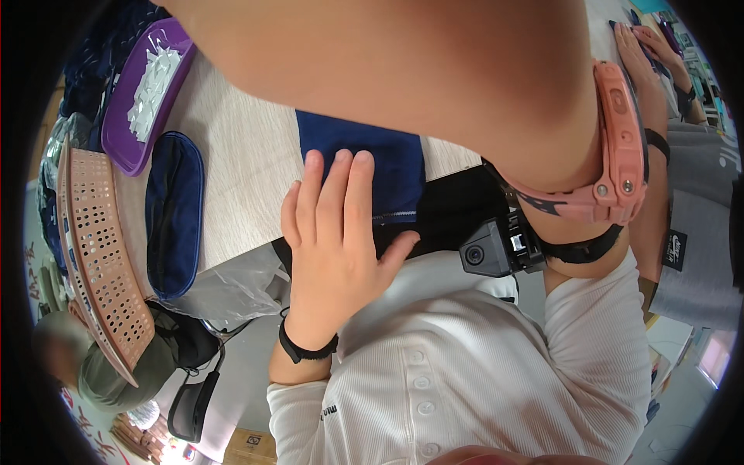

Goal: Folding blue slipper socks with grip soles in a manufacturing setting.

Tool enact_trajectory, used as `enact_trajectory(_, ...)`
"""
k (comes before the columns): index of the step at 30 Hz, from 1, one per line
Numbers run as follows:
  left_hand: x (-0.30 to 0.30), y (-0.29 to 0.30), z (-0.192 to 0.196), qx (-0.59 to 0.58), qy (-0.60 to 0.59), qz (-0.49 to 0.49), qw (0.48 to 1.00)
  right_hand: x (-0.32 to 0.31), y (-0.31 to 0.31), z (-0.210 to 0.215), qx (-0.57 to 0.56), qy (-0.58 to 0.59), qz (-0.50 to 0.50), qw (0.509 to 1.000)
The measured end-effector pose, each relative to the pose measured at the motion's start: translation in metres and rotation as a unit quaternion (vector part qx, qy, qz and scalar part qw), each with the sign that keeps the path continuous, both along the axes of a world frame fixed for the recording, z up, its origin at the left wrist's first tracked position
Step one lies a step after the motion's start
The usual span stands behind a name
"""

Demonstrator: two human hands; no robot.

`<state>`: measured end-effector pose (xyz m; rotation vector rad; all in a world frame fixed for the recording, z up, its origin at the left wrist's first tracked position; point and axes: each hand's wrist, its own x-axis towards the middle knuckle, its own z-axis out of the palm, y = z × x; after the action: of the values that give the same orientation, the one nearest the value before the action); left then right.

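Observation:
My left hand (337, 225) lies flat, fingers stretched out, on a piece of navy cloth (403, 170) at the table's near edge. A pale stitched or toothed line runs along the cloth's near edge. My right hand (403, 62) is raised very close to the camera and fills the top of the view, blurred. Its fingers are beyond the frame, so whatever it holds is hidden. An orange watch (620, 155) is on that wrist, with a small black camera (496, 249) strapped to the forearm. To the left lies an oval navy pouch (186, 217).
A purple tray (116, 128) with white slips stands at far left, near a pink perforated basket (108, 248). Below the table edge hangs a transparent plastic bag (232, 291). A co-worker's hands (643, 54) handle dark cloth at upper right. Another person (124, 372) is at lower left.

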<state>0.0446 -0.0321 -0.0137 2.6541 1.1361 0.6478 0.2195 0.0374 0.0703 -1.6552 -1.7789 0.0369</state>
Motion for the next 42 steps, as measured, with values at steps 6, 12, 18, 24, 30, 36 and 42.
enact_trajectory(6,0.006,0.003,-0.013,0.049,0.013,-0.017,0.999,0.009,-0.003,0.005,0.006,-0.029,-0.024,0.999)
enact_trajectory(12,-0.004,0.005,-0.026,0.066,0.005,-0.005,0.998,0.01,0.01,-0.01,0.002,-0.042,-0.012,0.999)
enact_trajectory(18,0.0,0.002,-0.038,0.12,-0.095,0.0,0.988,0.023,0.015,-0.006,0.001,-0.067,-0.025,0.997)
enact_trajectory(24,-0.003,0.003,-0.038,0.118,-0.136,-0.01,0.984,-0.009,-0.016,-0.002,0.006,-0.085,-0.016,0.996)
enact_trajectory(30,0.001,0.005,-0.032,0.099,-0.039,-0.014,0.994,0.015,0.02,-0.019,-0.007,-0.077,0.017,0.997)
enact_trajectory(36,0.002,0.006,-0.033,0.124,-0.059,0.013,0.99,0.034,0.039,-0.037,-0.118,-0.054,-0.017,0.991)
enact_trajectory(42,0.001,0.004,-0.038,0.151,-0.061,0.006,0.987,0.043,0.06,-0.07,-0.089,-0.099,0.009,0.991)
